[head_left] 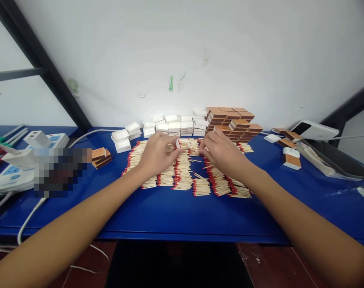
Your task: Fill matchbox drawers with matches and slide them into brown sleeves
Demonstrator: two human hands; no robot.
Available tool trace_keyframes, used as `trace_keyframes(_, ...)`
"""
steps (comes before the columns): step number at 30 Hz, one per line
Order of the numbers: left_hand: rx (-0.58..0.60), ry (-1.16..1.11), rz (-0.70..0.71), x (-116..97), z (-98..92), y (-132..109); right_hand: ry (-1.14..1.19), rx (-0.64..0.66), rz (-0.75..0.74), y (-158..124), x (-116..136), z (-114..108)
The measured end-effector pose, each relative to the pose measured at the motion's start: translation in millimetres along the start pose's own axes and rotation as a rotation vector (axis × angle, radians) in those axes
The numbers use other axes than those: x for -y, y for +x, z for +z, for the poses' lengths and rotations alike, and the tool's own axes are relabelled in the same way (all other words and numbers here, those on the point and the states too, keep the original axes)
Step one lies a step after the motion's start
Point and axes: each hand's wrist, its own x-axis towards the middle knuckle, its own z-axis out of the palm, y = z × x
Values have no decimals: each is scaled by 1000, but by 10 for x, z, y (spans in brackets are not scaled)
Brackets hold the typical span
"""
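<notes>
My left hand [160, 151] pinches a small white matchbox tray [178, 144] between thumb and fingers. Red-headed matches [185, 143] lie inside that tray. Just to its right, my right hand [219, 146] is closed above the rows of matches, fingertips and thumb drawn together. What those fingertips hold, if anything, is hidden. Under and in front of both hands, red-tipped matches [182, 176] lie in dense rows on the blue table [170, 214]. A small separate bunch of matches [201, 187] sits near the front, with a few loose sticks behind it.
White matchbox trays [171, 125] are stacked along the wall, beside a stack of brown matchboxes [230, 120]. Brown box sleeves [101, 158] lie at left, near a power strip [14, 172] with cables. On the right are a white device [315, 130] and more matchbox parts [291, 158].
</notes>
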Motion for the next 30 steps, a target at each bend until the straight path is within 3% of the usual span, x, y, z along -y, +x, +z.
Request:
trace_keyframes(9,53,-67,70,-55,37,-23,24,-92,16,37,130,-114)
trace_keyframes(16,82,-131,103,-121,44,-27,97,-54,-29,59,227,-161)
trace_keyframes(26,1,-219,-22,-136,-5,-9,286,-225,93,13,156,-146)
trace_keyframes(30,-96,-188,-78,-88,-23,18,302,-129,119,-12,92,-84)
